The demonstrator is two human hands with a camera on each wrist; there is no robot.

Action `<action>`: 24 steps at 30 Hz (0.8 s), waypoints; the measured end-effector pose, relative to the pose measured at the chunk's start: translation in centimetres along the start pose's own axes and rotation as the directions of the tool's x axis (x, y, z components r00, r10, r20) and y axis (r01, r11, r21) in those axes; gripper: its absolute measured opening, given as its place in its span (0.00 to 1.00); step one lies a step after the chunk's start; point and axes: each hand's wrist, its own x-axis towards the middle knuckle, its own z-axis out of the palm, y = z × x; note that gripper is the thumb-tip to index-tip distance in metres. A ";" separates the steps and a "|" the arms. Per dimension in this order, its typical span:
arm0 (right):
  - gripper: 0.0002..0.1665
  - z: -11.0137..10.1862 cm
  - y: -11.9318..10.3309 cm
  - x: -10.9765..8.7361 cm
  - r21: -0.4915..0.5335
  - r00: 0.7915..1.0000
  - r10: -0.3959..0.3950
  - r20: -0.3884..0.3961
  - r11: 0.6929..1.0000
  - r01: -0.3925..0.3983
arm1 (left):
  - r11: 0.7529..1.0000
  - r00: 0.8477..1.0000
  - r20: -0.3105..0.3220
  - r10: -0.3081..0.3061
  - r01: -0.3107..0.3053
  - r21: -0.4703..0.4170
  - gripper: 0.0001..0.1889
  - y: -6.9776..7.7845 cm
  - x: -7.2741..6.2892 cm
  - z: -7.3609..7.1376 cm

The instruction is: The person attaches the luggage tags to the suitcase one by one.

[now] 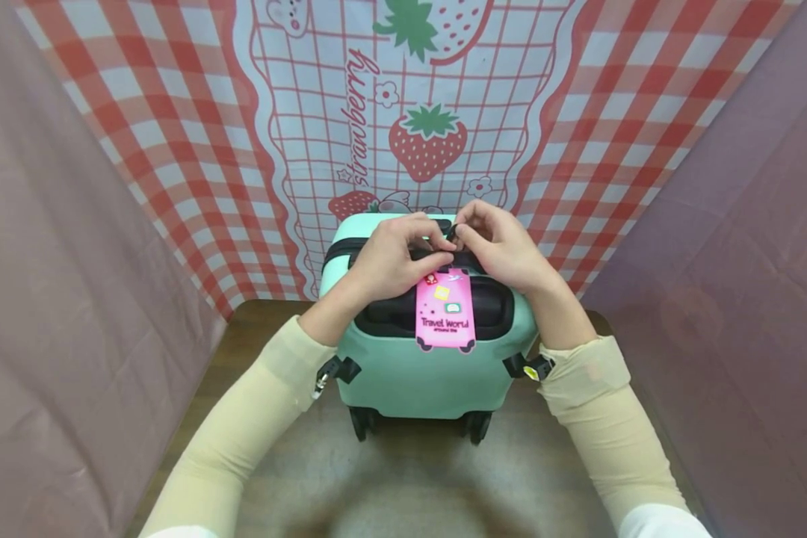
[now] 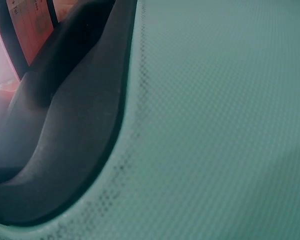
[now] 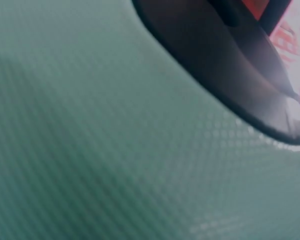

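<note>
A mint green suitcase (image 1: pixel 427 381) stands upright on its black wheels in the head view. Over its black side handle (image 1: pixel 388 317) hangs a pink luggage tag (image 1: pixel 445 308) printed "Travel World". Above the tag, my right hand (image 1: pixel 503 245) pinches the tag's thin black strap (image 1: pixel 452 233) between thumb and fingertips. My left hand (image 1: pixel 397 255) meets it from the other side, thumb and fingertips pinching at the strap's lower part by the tag's top. The wrist views mostly show the ribbed green shell (image 2: pixel 215 120) and dark handle recess (image 3: pixel 205 55); the fingers there are barely seen.
Beneath the suitcase lies a brown wooden surface (image 1: pixel 417 486). Behind it hangs a red-and-white strawberry cloth (image 1: pixel 427 142). Pinkish-grey curtains enclose the left side (image 1: pixel 74 299) and the right side (image 1: pixel 726 299).
</note>
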 end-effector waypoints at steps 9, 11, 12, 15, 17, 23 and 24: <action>0.09 0.2 0.1 -0.1 0.021 0.999 -0.020 -0.041 1.000 0.021 | 0.999 1.000 0.007 0.006 -0.007 0.053 0.02 0.2 0.0 0.0; 0.09 0.3 0.1 -0.1 0.022 0.999 -0.016 -0.052 1.000 0.018 | 0.998 1.000 0.001 0.015 -0.015 0.067 0.02 0.2 0.0 0.1; 0.09 0.4 0.1 -0.2 0.023 0.998 -0.011 -0.061 1.000 0.012 | 0.997 1.000 -0.004 0.020 -0.020 0.074 0.03 0.2 0.0 0.2; 0.09 0.5 0.1 -0.2 0.030 0.995 0.009 -0.095 1.000 -0.006 | 0.995 0.999 -0.022 0.039 -0.036 0.095 0.03 0.1 0.0 0.4; 0.09 0.6 0.1 -0.3 0.030 0.992 0.015 -0.121 0.999 -0.012 | 0.994 0.998 -0.033 0.044 -0.041 0.104 0.02 0.1 0.1 0.6; 0.10 0.8 0.1 -0.3 0.078 0.987 -0.016 -0.160 0.997 0.029 | 0.998 0.997 -0.071 0.032 -0.029 0.051 0.05 -0.1 0.0 0.4; 0.09 0.8 0.1 -0.3 0.092 0.987 -0.026 -0.160 0.995 0.041 | 0.999 0.997 -0.078 0.030 -0.027 0.042 0.05 -0.2 0.0 0.4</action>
